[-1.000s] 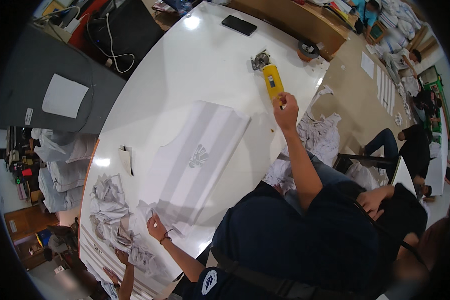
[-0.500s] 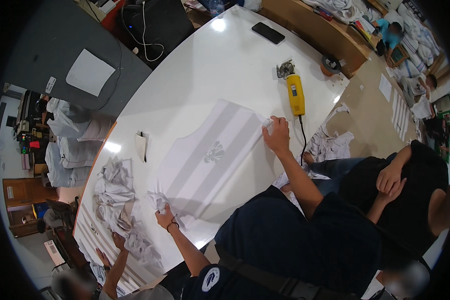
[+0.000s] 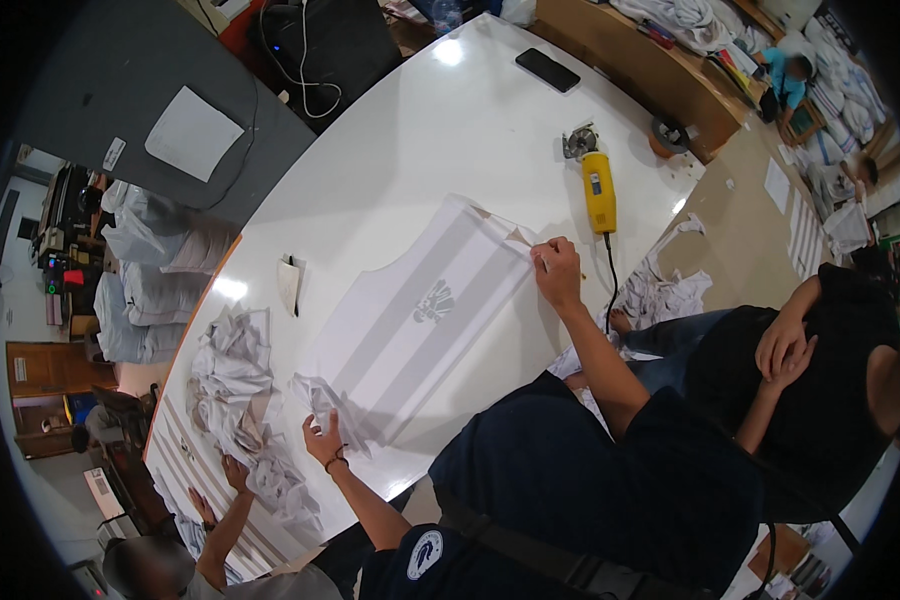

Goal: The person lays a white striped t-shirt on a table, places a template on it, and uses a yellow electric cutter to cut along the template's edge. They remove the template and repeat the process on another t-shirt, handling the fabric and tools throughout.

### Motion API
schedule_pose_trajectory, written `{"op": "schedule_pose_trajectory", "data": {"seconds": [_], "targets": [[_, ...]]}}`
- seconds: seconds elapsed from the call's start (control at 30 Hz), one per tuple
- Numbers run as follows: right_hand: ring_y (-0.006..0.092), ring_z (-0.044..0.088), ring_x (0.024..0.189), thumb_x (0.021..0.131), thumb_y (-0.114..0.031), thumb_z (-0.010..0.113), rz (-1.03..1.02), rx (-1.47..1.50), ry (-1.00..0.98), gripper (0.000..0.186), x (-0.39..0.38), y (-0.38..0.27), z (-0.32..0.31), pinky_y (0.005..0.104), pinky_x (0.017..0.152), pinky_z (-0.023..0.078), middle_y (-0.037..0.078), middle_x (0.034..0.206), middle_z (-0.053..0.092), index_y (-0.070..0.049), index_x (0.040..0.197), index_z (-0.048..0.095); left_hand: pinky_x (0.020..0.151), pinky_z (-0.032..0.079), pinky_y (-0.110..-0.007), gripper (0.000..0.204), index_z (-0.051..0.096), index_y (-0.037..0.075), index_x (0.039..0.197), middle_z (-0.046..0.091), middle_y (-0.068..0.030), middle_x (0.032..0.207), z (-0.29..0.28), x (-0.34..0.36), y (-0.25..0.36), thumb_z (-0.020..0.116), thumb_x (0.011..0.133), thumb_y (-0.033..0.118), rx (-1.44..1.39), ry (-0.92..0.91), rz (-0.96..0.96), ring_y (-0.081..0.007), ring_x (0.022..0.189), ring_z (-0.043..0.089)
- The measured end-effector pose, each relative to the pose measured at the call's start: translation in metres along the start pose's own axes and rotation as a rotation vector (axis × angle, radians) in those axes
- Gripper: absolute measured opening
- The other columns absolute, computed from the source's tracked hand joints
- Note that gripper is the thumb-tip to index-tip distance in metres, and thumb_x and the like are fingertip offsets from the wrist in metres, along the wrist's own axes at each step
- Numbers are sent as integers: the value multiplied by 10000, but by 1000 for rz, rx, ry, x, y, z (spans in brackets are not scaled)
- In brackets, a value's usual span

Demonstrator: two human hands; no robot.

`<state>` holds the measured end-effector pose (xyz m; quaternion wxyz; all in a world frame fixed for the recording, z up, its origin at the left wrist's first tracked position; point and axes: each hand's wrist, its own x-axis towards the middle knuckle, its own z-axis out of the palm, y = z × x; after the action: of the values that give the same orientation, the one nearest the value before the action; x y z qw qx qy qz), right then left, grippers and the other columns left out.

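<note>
A white garment panel (image 3: 425, 345) with wide grey stripes and a grey printed emblem lies on the white table. My right hand (image 3: 558, 272) pinches its far right corner, where the edge is folded up a little. Beside the panel's crumpled near-left end is my left hand (image 3: 323, 440), open with its fingers apart. Whether those fingertips touch the cloth I cannot tell. A small white cloth-like piece with a dark edge (image 3: 288, 285) rests left of the panel.
A yellow electric rotary cutter (image 3: 599, 190) stands beyond my right hand, its black cord trailing off the table. A phone (image 3: 548, 70) lies at the far edge. Crumpled white fabric (image 3: 232, 380) is heaped at left, near another person's hands (image 3: 235, 475). Someone sits at right, hands together.
My left hand has let go of the crumpled cloth, its fingers spreading. The panel's far right edge now shows a fold by my right hand. The view has shifted slightly.
</note>
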<state>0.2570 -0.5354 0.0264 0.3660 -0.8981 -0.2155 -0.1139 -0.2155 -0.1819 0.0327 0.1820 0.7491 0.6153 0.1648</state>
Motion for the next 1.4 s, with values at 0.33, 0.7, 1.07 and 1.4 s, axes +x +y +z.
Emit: {"op": "schedule_pose_trajectory", "data": {"seconds": [0.33,0.7,1.07,1.4], "targets": [[368,618,905,829,-177,748,180,23,-95,153,14,16,5,472,796,503,157,919,615,-55,886,675,612,404,-496,599,580,-78,814,564,-232,694,-24,-7,-82,770,854,488,129,325,-60,-352,621,468],[337,635,809,832,-182,747,194,74,-80,156,19,19,6,449,737,514,153,861,623,-38,869,700,715,562,-452,483,685,-10,1075,703,-167,851,-39,-49,-132,818,780,348,154,242,-511,-314,747,674],[286,652,738,828,-180,767,195,186,-82,161,19,19,1,387,697,521,142,825,642,-33,872,716,735,575,-388,324,749,2,840,753,-115,821,-44,-91,-157,867,804,302,135,167,-453,-238,754,714],[284,669,758,836,-166,764,189,187,-104,172,16,23,6,387,715,529,148,835,648,-13,895,712,667,559,-368,284,714,20,902,719,-86,780,-47,-91,-171,842,826,261,-68,259,-406,-200,715,684]]}}
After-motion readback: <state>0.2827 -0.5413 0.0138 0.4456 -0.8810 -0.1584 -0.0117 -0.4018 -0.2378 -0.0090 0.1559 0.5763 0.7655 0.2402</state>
